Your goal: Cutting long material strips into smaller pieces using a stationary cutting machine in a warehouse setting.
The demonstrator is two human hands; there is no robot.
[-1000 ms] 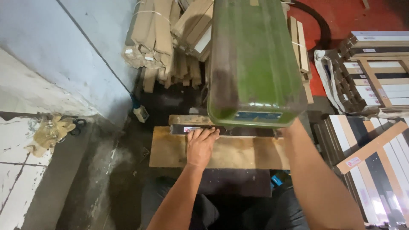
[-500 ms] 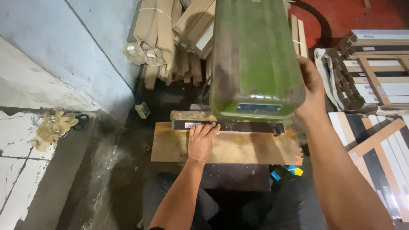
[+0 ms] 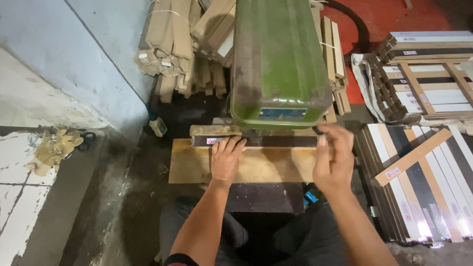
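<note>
1. Below the green machine head (image 3: 281,64), on a wooden work table (image 3: 192,167): a dark strip of moulding (image 3: 276,142), lying flat and crosswise, its middle part tucked under the machine's lower edge.
2. Left hand (image 3: 226,158) palm down on the strip near its left end — fingers (image 3: 230,145) stretched flat and close together, pressing on the strip's top face, heel of the hand over the table board.
3. Right hand (image 3: 332,157) raised just to the right of the machine's lower corner, fingers (image 3: 329,133) loosely curled, thumb up; something small and dark at the fingertips, too blurred to name. Whether anything is pinched there: cannot tell.
4. Behind the strip, touching its left part: a short pale wooden block (image 3: 214,130), set along the same line.
5. Beyond the machine, against the pale wall: tied bundles of light wooden sticks (image 3: 172,39), leaning upright.
6. Off to the right: a stack of long mouldings (image 3: 428,182) in white, dark and wood tones, with one brown strip laid slantwise across the top; farther back, a second stack (image 3: 428,74) on a red floor (image 3: 394,17).
7. Far left, on the grey ledge — a crumpled pair of yellowish gloves (image 3: 54,148), well apart from both hands.
</note>
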